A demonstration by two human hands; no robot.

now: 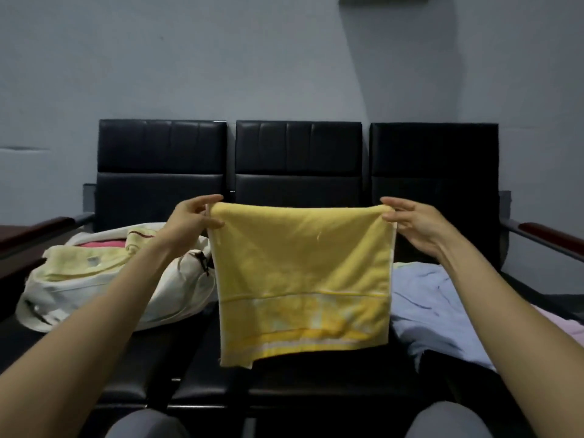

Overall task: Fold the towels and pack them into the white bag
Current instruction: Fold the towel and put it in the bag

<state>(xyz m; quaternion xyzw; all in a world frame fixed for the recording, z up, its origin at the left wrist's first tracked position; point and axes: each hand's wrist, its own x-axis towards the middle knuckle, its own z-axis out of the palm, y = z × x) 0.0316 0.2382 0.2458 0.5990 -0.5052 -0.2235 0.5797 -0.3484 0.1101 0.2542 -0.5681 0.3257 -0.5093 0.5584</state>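
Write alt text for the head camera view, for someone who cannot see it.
A person holds a yellow towel by its top corners, pinched in the left grip and right grip, above a black bench. A white bag holding towels lies on the left seat; a blue towel lies crumpled on the right.

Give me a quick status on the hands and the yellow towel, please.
Left hand and right hand pinch top corners of yellow towel. White bag at left, towels inside. Nothing blocking it.
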